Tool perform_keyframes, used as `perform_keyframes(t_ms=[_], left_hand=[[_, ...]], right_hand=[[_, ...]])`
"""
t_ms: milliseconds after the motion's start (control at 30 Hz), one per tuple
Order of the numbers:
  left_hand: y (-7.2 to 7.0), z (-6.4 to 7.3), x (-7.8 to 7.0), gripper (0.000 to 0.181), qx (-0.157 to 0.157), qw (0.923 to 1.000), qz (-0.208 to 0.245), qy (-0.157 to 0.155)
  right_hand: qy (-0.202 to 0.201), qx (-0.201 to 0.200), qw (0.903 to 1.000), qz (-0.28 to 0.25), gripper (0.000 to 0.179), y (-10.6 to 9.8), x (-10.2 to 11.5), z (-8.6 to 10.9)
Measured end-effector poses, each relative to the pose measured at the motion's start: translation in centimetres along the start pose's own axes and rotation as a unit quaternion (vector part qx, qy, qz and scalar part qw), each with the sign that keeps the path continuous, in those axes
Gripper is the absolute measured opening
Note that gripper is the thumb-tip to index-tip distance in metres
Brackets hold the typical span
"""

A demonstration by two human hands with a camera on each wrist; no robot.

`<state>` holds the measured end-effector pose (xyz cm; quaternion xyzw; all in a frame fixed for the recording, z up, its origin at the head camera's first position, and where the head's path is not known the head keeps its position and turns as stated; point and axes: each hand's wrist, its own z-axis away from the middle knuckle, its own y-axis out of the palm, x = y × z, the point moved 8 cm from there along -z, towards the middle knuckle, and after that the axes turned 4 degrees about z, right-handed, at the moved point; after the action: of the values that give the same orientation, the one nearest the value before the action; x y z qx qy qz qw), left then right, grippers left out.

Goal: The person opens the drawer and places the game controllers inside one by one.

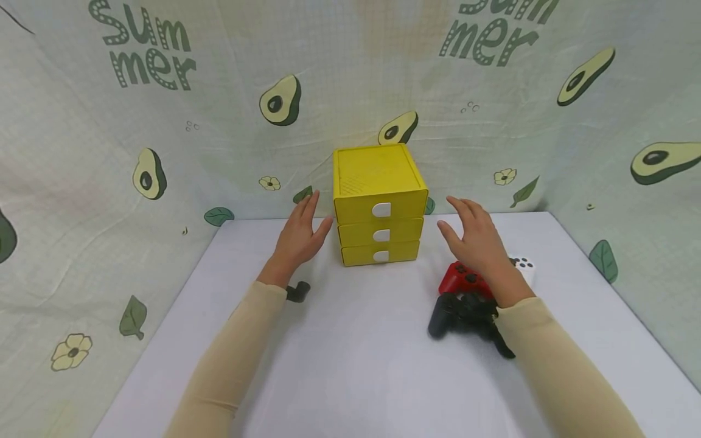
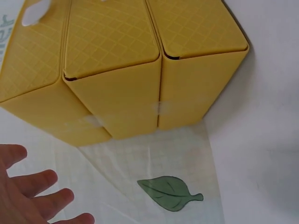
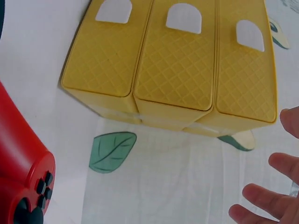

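At the back of the table stands a yellow three-drawer box (image 1: 380, 176), its drawers closed, each with a white rounded tab on the front. My left hand (image 1: 300, 236) hovers just left of it, fingers extended and apart from the box; the left wrist view shows the spread fingers near the drawer unit's side (image 2: 112, 102). On the other side, my right hand (image 1: 475, 234) is raised with fingers spread, holding nothing. Beneath the right forearm lie a red game controller (image 1: 457, 278), a black game controller (image 1: 457, 313) and a partly hidden white one (image 1: 524, 267).
A small black object (image 1: 299, 292), partly covered by the left wrist, lies on the white table (image 1: 350, 365). Behind and at both sides hangs a pale cloth (image 1: 230, 121) printed with avocados, leaves and lettering.
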<state>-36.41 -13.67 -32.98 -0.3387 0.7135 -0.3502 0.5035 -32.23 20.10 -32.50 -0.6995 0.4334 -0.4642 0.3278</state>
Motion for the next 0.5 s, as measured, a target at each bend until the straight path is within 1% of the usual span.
perform_keyframes(t_ms=[167, 333, 500], left_hand=[[0.0, -0.2, -0.2, 0.07, -0.011, 0.9997, 0.019, 0.007], [0.0, -0.4, -0.4, 0.069, -0.016, 0.999, 0.041, 0.004], [0.2, -0.6, -0.7, 0.067, -0.019, 0.9975, 0.068, 0.005]], right_hand=[[0.006, -0.003, 0.9999, -0.014, 0.063, 0.3, 0.7, -0.3], [0.01, -0.009, 0.9994, -0.031, 0.062, 0.5, 1.5, -0.5], [0.019, -0.028, 0.9983, -0.047, 0.06, 0.7, 1.9, -0.5]])
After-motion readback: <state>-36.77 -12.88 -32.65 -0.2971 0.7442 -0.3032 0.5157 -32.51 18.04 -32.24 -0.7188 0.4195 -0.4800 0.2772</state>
